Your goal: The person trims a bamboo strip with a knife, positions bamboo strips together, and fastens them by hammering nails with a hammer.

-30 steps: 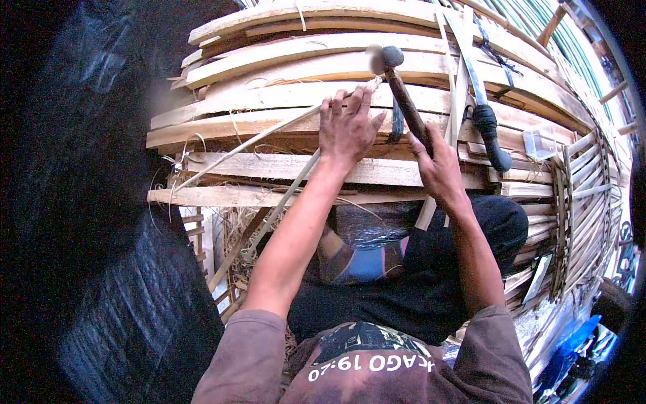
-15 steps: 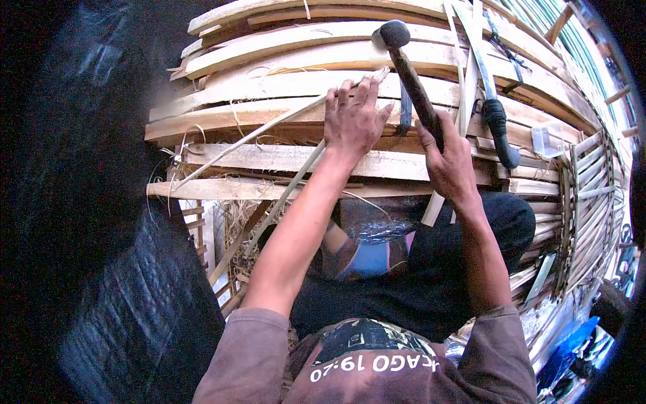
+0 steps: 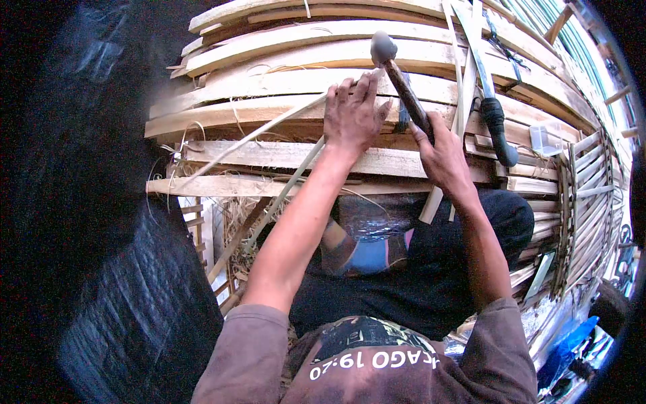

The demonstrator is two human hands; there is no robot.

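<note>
The left arm reaches forward over the slatted worktop point(image 3: 235, 187). The left hand point(image 3: 353, 118), palm down and fingers bent, holds a pale strip point(image 3: 259, 130) slanting toward the near left corner. The right forearm angles inward; the right hand point(image 3: 443, 156) wraps around a hammer point(image 3: 406, 94), its head just beyond the left fingertips; I cannot tell whether it touches the strip.

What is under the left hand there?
Wooden planks lie below the left hand, and a pale strip runs in beneath it. Whatever the palm covers cannot be seen.
</note>
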